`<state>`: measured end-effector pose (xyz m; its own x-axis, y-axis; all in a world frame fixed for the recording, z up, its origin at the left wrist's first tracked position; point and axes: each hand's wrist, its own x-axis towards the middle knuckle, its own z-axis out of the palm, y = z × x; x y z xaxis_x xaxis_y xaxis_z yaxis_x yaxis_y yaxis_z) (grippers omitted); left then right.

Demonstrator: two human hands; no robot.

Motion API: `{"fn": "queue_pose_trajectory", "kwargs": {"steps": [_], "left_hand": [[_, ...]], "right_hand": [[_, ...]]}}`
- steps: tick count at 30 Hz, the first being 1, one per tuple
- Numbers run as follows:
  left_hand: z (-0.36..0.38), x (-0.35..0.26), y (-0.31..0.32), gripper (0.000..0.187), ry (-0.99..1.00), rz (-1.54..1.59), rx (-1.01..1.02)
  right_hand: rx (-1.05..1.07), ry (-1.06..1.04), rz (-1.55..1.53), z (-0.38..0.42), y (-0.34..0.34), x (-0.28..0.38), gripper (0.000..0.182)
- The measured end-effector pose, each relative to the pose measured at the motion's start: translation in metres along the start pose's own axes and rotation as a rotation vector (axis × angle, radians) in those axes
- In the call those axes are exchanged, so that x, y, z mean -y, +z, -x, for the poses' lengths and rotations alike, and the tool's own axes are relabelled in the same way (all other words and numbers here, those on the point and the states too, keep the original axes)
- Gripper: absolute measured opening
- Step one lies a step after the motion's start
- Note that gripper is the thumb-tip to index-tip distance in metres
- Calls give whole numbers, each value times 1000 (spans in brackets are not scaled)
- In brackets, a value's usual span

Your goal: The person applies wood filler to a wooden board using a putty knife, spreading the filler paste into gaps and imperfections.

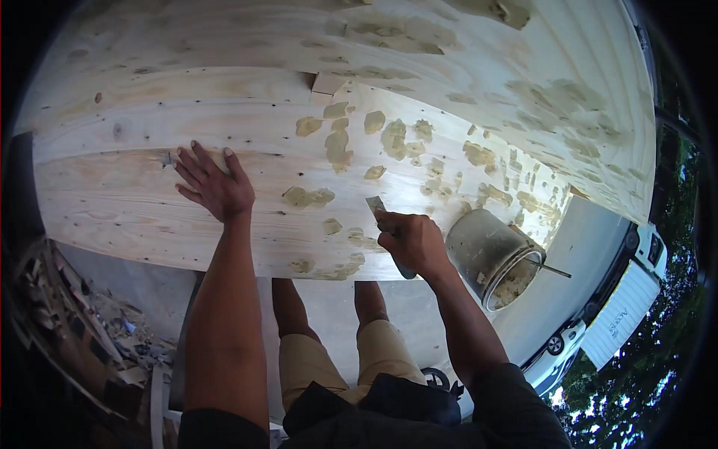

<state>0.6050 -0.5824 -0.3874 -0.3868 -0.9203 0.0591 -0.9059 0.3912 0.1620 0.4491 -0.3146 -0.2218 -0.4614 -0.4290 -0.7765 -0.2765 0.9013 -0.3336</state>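
A pale wooden board [254, 112] stretches across in front of me, dotted with small dark nail marks. My left hand [217, 183] lies flat on its left part with the fingers spread. Just beyond those fingertips is a small greyish mark. In my right hand [419, 243] is a putty knife [376, 206], gripped by the handle with its blade against the board. Tan filler patches [339, 150] cover much of the board's middle and right. Right of that hand stands a bucket [493, 258], its inside smeared with filler and a thin stick [553, 269] poking out.
A second wooden panel [479, 60] with filler patches rises along the far side. A small wood block [327, 84] sits where the panels meet. Scrap wood and debris [127, 329] lie at lower left. Parked vehicles [621, 307] and trees are off to the right.
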Motion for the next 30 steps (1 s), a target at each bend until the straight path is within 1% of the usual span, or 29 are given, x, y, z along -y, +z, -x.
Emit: {"fn": "queue_pose_trajectory", "kwargs": {"steps": [2,4,6,8,10,11,12,14,15,16,18,19,21,22,23,24,27,28,30], "left_hand": [[0,1,1,70,4,11,3],[1,1,1,69,16,-12,-7],[2,9,11,69,39,-48,-37],[2,11,13,69,39,-61,-41],[2,11,13,69,38,-60,-33],[2,11,13,69,48,-51,-37],[2,11,11,69,41,-51,-35],[2,9,12,69,39,-54,-36],[2,8,11,70,31,-45,-23],[2,9,10,71,24,-39,-6],[2,12,14,71,25,-62,-6],[2,13,15,70,23,-77,-4],[1,13,15,70,22,-83,-6],[2,12,14,70,22,-79,-2],[2,12,13,70,26,-83,-3],[2,11,13,70,27,-77,-12],[2,11,14,70,34,-90,-23],[1,12,15,70,38,-106,-26],[2,11,13,70,34,-104,-24]], "right_hand": [[-84,-60,-164,51,-39,6,50],[-247,-59,-251,104,-78,-3,46],[-353,17,-160,151,-113,-20,40],[-510,71,7,190,-136,-49,35],[-629,252,42,216,-158,-62,33],[-645,354,71,224,-163,-68,29],[-651,358,67,228,-165,-76,29],[-285,586,224,228,-159,-93,25],[-186,603,255,220,-150,-103,24],[-183,601,248,211,-136,-119,24],[-164,488,282,190,-105,-155,21],[-159,482,275,178,-93,-167,21],[-67,492,291,153,-69,-192,20],[-65,488,285,142,-48,-216,20],[-122,455,284,133,-24,-244,20],[-181,423,284,126,-17,-249,21],[-216,375,223,120,-12,-256,24],[-212,373,221,121,-16,-253,24],[-159,246,182,125,-26,-246,22]]}}
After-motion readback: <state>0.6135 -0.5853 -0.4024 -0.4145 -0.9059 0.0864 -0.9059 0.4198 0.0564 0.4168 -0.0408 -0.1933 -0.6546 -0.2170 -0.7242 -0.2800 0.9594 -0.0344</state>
